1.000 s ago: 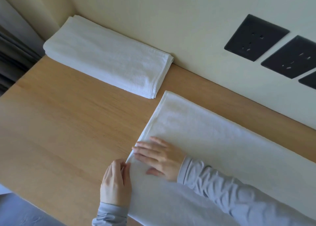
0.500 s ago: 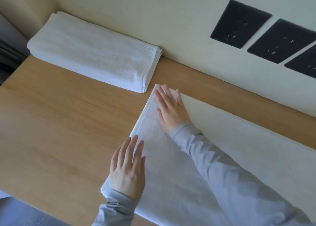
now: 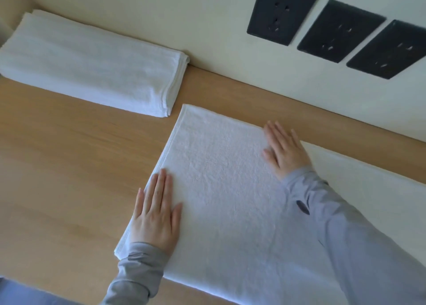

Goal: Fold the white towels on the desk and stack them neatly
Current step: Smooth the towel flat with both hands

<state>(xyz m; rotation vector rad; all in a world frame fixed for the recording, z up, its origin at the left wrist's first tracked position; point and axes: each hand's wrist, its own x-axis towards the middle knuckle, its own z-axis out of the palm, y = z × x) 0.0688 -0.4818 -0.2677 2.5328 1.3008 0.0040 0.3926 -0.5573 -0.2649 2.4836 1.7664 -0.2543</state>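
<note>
Hands (image 3: 159,214) flat on rightward-running towel (image 3: 221,166)

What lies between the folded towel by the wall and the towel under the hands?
Only a narrow strip of bare desk separates the folded towel from the flat towel, per the head view.
</note>
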